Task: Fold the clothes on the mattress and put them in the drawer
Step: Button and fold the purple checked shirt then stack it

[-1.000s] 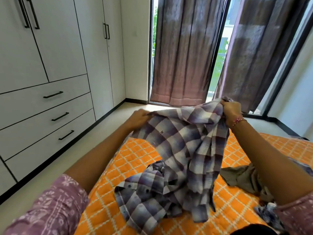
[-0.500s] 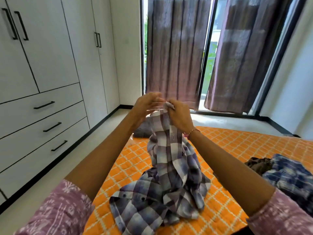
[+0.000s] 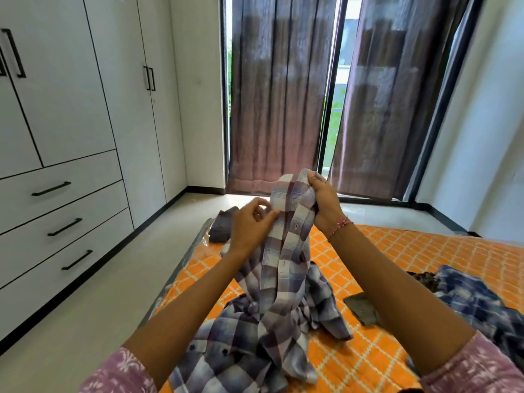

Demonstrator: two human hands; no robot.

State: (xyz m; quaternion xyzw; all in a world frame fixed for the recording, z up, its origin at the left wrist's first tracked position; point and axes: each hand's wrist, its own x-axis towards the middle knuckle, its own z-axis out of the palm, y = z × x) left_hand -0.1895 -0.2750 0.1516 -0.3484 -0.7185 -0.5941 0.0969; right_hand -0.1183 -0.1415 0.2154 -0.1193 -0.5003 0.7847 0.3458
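A person's two bare hands hold up a purple, grey and white checked shirt (image 3: 283, 279) above a mattress (image 3: 425, 251) covered in an orange sheet with a white diamond grid. The right hand (image 3: 326, 205) is clenched around the top of the shirt, bunching the fabric high in its fist; a thin pink thread bracelet circles that wrist. The left hand (image 3: 251, 225) is lower and just beside it, pinching the shirt's buttonhole strip between thumb and fingertips. From the hands the shirt hangs down in a narrow column, and its lower part lies crumpled on the mattress between the person's forearms. Both arms end in pink patterned sleeves at the bottom edge of the view.

To the right of the shirt, on the mattress, lies a small olive-grey garment (image 3: 363, 309), and farther right a rumpled blue checked garment (image 3: 479, 304). Beyond the shirt, at the mattress's far left corner, sits a folded dark grey cloth (image 3: 224, 226).

Left of the mattress, across a strip of pale floor, stands a white wardrobe (image 3: 85, 95) with black handles; three drawers (image 3: 65, 222), all closed, are stacked in its lower part. Behind the mattress, brownish-purple curtains (image 3: 278, 95) hang over tall glass doors.
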